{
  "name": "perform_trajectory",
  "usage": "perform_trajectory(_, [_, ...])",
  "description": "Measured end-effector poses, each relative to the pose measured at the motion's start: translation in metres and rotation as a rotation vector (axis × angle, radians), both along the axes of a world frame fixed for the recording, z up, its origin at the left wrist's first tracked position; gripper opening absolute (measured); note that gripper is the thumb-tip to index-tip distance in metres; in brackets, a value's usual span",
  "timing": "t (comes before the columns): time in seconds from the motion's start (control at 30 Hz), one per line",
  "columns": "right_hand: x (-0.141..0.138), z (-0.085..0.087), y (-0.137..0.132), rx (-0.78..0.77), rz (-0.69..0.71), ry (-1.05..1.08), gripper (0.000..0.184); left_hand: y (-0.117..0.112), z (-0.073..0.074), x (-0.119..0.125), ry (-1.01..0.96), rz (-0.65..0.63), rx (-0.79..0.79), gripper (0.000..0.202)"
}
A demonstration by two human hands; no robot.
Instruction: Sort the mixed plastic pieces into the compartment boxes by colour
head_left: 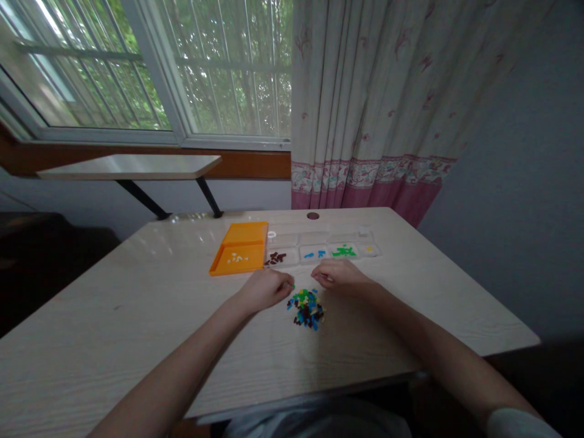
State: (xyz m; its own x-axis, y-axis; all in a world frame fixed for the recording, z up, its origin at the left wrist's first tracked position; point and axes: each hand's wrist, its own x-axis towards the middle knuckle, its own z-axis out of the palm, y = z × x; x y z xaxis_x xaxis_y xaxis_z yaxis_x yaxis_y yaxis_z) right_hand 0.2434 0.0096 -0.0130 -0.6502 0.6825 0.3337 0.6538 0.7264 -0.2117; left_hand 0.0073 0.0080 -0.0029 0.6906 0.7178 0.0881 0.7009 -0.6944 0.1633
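My left hand (268, 289) is closed in a pinch at the left edge of a mixed pile of small coloured pieces (308, 309). A small green piece (293, 286) shows at its fingertips. My right hand (341, 275) is above and right of the pile, its fingers pinched together; whatever they hold, if anything, is too small to make out. Green, blue, dark brown and pale yellow pieces make up the pile. Behind the hands lies a clear compartment tray (295, 257), where dark brown pieces (276, 258), blue pieces (314, 253), green pieces (344, 250) and a yellow piece (369, 249) sit in separate compartments.
An open orange case (246, 234) with several pale pieces (237, 258) in it adjoins the tray's left end. A raised shelf (132, 165) on black legs stands at the table's back left. Behind the wooden table (137, 316) are a window and a curtain (365, 109).
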Motion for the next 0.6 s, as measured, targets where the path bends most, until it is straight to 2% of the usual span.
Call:
perform_trajectory(0.13, [-0.008, -0.003, -0.007, 0.007, 0.017, 0.021, 0.016, 0.000, -0.004, 0.003, -0.033, -0.001, 0.033, 0.023])
perform_trajectory(0.37, [-0.019, -0.014, -0.015, 0.101, -0.005, 0.121, 0.015, -0.007, 0.000, 0.009, -0.284, -0.012, 0.068, 0.026])
perform_trajectory(0.6, [-0.022, -0.015, -0.015, 0.152, -0.045, 0.199, 0.019, -0.009, -0.002, 0.011, -0.314, -0.012, 0.026, 0.021])
